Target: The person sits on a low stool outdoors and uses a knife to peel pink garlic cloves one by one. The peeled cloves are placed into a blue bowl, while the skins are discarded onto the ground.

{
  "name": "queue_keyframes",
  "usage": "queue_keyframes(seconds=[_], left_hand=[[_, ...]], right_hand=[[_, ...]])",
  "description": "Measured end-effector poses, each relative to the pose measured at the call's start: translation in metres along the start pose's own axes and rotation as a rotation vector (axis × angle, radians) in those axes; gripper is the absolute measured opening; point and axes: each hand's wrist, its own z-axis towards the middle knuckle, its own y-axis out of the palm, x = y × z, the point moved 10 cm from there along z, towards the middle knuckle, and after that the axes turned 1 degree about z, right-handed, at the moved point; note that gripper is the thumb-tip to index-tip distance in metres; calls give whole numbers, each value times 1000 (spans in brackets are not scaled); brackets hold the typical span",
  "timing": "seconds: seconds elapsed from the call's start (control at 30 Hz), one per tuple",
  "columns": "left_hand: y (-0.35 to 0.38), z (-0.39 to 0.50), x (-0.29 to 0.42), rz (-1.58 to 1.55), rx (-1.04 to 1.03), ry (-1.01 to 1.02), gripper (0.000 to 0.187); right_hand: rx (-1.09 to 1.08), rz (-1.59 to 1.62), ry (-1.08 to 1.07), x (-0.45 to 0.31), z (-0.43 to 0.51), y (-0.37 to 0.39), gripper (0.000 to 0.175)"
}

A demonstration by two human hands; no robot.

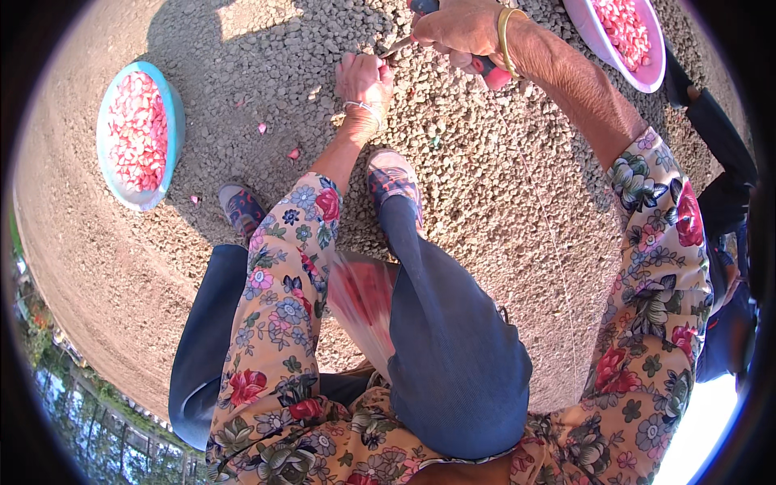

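Observation:
My left hand point(365, 82) is low over the crumbly soil point(461, 182) at top centre, its fingers curled down; whether they hold anything is hidden. To its right my right hand point(464, 30) is closed around a red and dark handle point(490, 71). A narrow metal blade point(397, 46) extends from beneath that hand towards my left fingertips. A blue plastic basin point(176, 121) full of pink cloves or seeds point(138, 130) stands at the left. Similar pink pieces point(621, 30) fill a pink basin point(658, 70) at the upper right.
Loose pink pieces point(294, 153) lie on the soil between the blue basin and my feet. A thin string point(542, 212) runs along the ground at my right. Another person in dark clothes point(721, 133) is at the far right edge. My shoes point(394, 173) rest on the soil below my left hand.

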Motion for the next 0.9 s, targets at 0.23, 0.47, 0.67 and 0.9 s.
queue_keyframes(seconds=[0.23, 0.47, 0.67, 0.9], left_hand=[[18, 3, 2, 164, -13, -7, 14], [25, 4, -3, 256, -1, -102, 11], [24, 4, -3, 289, 2, -139, 13], [31, 10, -9, 256, -50, -248, 11]], right_hand=[[-59, -28, -32, -3, 8, -4, 20], [-8, -74, 21, -1, 5, -8, 20], [-80, -161, 59, -11, -10, -24, 20], [-40, 73, -164, 21, -69, -51, 30]])
